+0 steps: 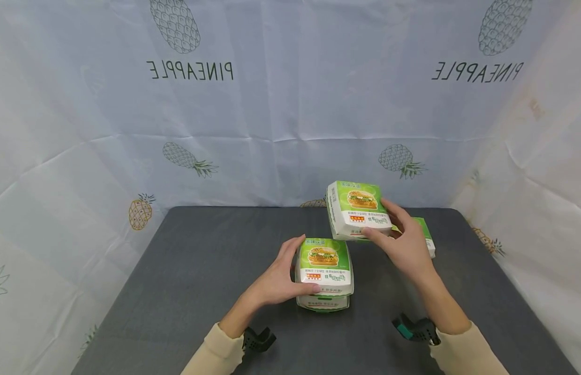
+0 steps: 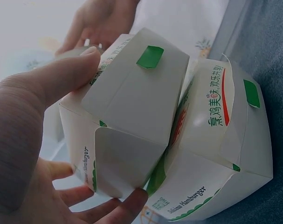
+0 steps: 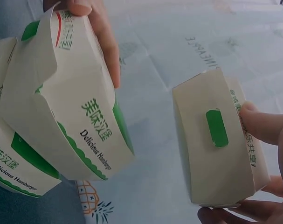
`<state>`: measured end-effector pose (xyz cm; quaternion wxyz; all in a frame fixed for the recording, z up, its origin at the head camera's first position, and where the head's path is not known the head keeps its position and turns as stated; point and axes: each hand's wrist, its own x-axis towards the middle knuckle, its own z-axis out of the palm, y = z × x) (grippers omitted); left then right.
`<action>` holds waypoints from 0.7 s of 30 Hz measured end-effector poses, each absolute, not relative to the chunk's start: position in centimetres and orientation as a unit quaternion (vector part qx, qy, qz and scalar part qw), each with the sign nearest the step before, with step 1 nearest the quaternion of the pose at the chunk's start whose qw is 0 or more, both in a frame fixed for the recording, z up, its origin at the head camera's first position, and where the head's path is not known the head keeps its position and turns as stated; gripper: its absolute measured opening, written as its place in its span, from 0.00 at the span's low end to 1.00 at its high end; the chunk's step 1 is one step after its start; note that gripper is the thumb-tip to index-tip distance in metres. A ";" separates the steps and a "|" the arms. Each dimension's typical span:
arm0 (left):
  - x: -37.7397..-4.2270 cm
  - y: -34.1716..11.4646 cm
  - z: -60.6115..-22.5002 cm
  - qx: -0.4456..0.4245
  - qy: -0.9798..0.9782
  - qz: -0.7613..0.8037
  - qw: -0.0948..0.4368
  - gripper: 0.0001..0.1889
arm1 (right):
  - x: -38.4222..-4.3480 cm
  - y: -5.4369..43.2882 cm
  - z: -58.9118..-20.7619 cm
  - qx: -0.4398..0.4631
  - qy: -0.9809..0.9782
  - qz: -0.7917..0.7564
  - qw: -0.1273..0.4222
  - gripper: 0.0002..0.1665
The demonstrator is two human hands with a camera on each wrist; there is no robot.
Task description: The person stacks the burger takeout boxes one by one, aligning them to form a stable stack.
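Note:
My left hand grips a green-and-white hamburger box, thumb on its near side and fingers round the far left. Directly beneath is a second hamburger box, standing on the table; in the left wrist view the upper box leans at a slight angle over the lower one. Whether it rests fully on it, I cannot tell. My right hand holds a third hamburger box in the air, thumb at the near edge, right of and beyond the stack. In the right wrist view that box shows its green tab.
Partly hidden behind my right hand, another hamburger box stands at the table's back right. The dark grey table ends against a hanging pineapple-print cloth. Cloth also hangs along both sides.

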<state>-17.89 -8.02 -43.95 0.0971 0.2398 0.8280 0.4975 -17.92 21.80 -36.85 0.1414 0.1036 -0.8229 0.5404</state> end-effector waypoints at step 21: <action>-17.7 -8.0 -43.7 0.244 0.826 0.498 0.095 0.59 | -14.5 20.7 -36.7 0.111 -0.848 0.510 0.095 0.46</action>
